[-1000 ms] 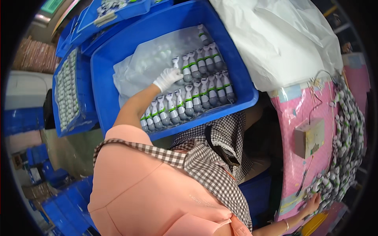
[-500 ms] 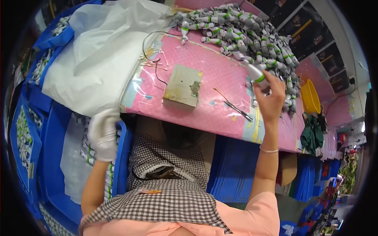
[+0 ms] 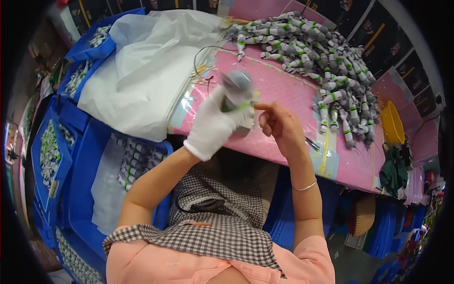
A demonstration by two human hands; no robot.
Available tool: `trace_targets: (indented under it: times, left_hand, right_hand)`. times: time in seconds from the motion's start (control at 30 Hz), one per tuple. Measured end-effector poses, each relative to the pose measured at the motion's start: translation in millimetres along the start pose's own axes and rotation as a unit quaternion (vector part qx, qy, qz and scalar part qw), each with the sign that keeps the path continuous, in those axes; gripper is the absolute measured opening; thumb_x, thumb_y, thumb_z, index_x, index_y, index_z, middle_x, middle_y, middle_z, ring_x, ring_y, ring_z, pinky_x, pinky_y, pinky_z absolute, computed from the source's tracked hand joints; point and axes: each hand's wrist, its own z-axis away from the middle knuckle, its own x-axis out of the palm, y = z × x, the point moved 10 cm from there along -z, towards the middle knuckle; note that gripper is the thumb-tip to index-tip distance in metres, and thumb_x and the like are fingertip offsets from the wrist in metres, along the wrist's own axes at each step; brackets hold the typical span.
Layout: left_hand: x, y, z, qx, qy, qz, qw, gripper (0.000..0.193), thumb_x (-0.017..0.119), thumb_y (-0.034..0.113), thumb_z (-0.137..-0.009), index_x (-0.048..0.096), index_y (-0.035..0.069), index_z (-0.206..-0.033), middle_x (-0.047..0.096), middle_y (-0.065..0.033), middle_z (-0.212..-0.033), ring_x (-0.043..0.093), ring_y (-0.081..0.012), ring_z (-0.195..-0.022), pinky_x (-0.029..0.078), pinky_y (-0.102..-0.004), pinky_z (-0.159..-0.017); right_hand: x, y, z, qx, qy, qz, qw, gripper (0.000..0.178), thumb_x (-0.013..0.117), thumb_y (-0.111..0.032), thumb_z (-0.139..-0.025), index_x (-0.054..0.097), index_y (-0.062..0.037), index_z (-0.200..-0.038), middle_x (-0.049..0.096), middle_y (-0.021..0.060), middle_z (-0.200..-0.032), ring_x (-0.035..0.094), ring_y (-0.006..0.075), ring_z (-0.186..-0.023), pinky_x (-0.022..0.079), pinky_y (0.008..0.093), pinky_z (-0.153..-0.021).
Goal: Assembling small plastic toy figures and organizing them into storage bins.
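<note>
A: Left hand (image 3: 209,128) and right hand (image 3: 282,125): report their state.

B: The left, in a white glove, is closed round a grey-and-white piece (image 3: 238,84). The right is bare: index finger extended, the others loosely curled, nothing seen between them. Its fingertip is just beside the piece; contact cannot be confirmed.

A: Position of the piece?

B: Raised above the near half of the desk (image 3: 279,87), rounded grey end uppermost, green band lower down. It is blurred, so fine detail is not legible.

A: Your judgement on handling?

B: A firm grip around the body, without squeezing, should suit it. Steadying it would let the bare fingertip work with control; the gloved fingers are best kept off whatever face it addresses. The rounded end may slip in a loose hold.

A: Surface and surroundings?

B: Pink covering under clear film, taped near the right. A heap of similar pieces (image 3: 326,59) lies along the far right side, a pen (image 3: 311,143) nearer. A white sheet (image 3: 137,90) drapes the left. Below it, a blue bin (image 3: 85,194) contains more pieces in rows. A yellow basin (image 3: 392,123) stands at far right, dark green cloth (image 3: 393,173) near it.
</note>
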Motion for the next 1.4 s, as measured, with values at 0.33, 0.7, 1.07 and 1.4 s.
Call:
trace_targets:
  times: [0.33,0.7,1.07,1.4]
  left_hand:
    - [-21,-65,-5,-0.206,0.052,0.485,0.848,0.035,0.050,0.028,-0.093,0.050,0.001,-0.116,0.055,-0.0122,-0.117,0.051,-0.0285,-0.113,0.048,-0.0461,-0.091]
    - [-11,-75,6,-0.247,-0.020,0.505,0.827,0.050,0.036,0.050,-0.094,0.048,0.006,-0.115,0.060,-0.0104,-0.103,0.059,-0.0221,-0.080,0.051,-0.0355,-0.072]
    - [30,-114,73,-0.433,-0.080,0.433,0.786,0.068,0.024,0.062,-0.091,0.050,0.005,-0.118,0.060,-0.0086,-0.089,0.056,-0.0174,-0.066,0.048,-0.0323,-0.058]
    - [34,-114,99,-0.485,-0.082,0.382,0.782,0.045,0.050,0.041,-0.092,0.050,0.002,-0.115,0.060,-0.0079,-0.086,0.056,-0.0143,-0.065,0.046,-0.0282,-0.058]
  right_hand:
    - [66,61,5,-0.018,-0.115,-0.414,0.903,0.064,0.065,-0.019,-0.085,0.030,-0.0176,-0.139,0.050,0.0217,-0.124,0.062,0.0259,-0.097,0.052,0.0361,-0.085]
    - [62,3,23,-0.224,-0.040,0.341,0.912,0.033,0.063,0.011,-0.075,0.065,-0.0007,-0.106,0.062,0.0095,-0.103,0.063,0.0130,-0.070,0.052,0.0225,-0.060]
    - [-61,13,-2,-0.058,0.232,-0.062,0.969,0.030,0.058,-0.017,-0.089,0.058,0.0008,-0.114,0.066,0.0135,-0.102,0.064,0.0119,-0.062,0.055,0.0225,-0.056]
    - [-75,32,7,0.010,0.239,-0.075,0.968,0.025,0.060,-0.014,-0.084,0.063,0.0025,-0.103,0.063,0.0046,-0.080,0.056,0.0087,-0.053,0.046,0.0198,-0.046]
